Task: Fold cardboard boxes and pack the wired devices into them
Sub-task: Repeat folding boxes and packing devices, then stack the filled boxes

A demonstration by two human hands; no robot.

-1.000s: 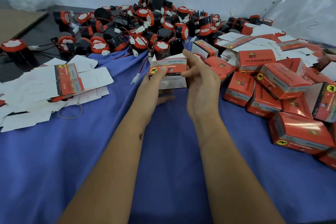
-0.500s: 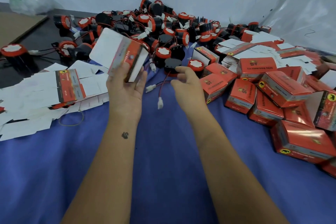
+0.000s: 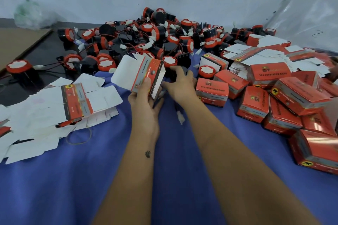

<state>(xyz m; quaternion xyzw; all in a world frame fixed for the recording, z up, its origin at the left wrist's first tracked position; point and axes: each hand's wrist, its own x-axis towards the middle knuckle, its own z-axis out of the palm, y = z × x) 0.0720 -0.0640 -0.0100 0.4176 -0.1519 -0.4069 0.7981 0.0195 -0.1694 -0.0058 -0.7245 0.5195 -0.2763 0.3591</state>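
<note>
Since half a second ago we are bringing our right hand (image 3: 180,84) back from the pile with a black wired device (image 3: 178,72) curled in its fingers, while our left hand (image 3: 144,100) is tipping the folded box (image 3: 140,75) toward it. The left thumb and fingers are pinching the box low down, its white flap standing open above the blue cloth (image 3: 73,179). The wire's white plug (image 3: 181,118) is trailing on the cloth below. We are judging the insertion next: aiming the device squarely at the opening and tucking the wire in after, so the flap closes flat.
</note>
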